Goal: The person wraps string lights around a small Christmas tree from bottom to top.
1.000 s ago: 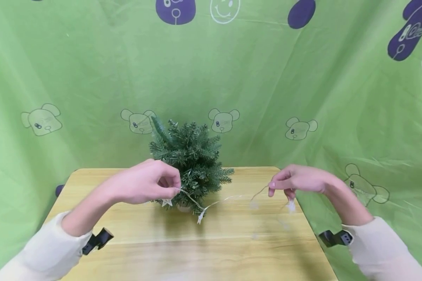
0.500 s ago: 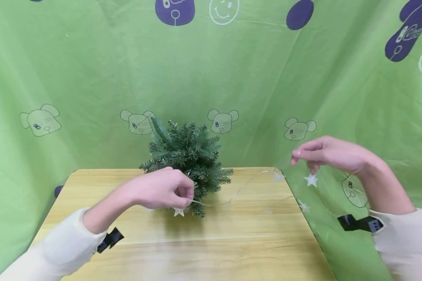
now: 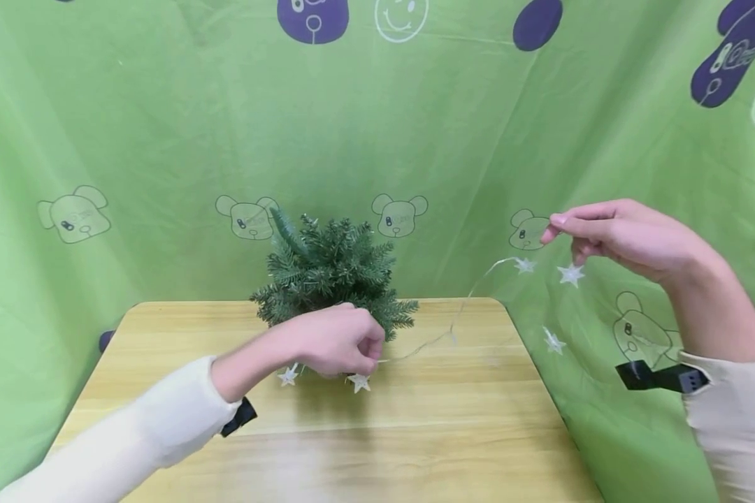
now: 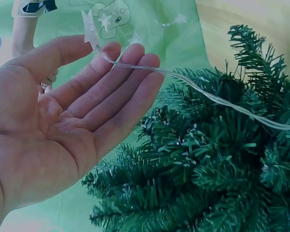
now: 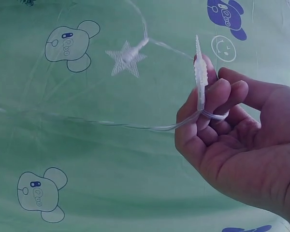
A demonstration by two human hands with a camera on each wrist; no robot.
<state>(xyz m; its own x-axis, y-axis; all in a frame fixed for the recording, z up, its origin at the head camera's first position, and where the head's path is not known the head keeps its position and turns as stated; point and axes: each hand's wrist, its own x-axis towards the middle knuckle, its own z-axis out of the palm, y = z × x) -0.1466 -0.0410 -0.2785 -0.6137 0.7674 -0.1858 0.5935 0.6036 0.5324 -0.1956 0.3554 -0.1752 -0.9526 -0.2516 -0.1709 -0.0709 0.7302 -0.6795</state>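
A string of clear star lights [image 3: 570,274] stretches in the head view between my two hands, in front of a small artificial Christmas tree [image 3: 333,262]. My left hand [image 3: 336,340] is in front of the tree's lower branches. Thumb and forefinger pinch the wire beside a star [image 4: 90,30], while the other fingers extend; from there the wire runs over the branches. Raised to the right of the table, my right hand [image 3: 644,237] holds the wire in curled fingers, with one star [image 5: 201,79] standing at them. Another star [image 5: 126,59] dangles nearby. The tree's base is hidden.
The tree stands toward the back of a light wooden table [image 3: 453,440]. A green printed curtain [image 3: 163,140] hangs behind and at both sides. Small black cameras [image 3: 660,377] are strapped to both wrists.
My right hand has moved up and right with the light string, drawing the wire out in a longer span. My left hand has shifted right across the tree's front.
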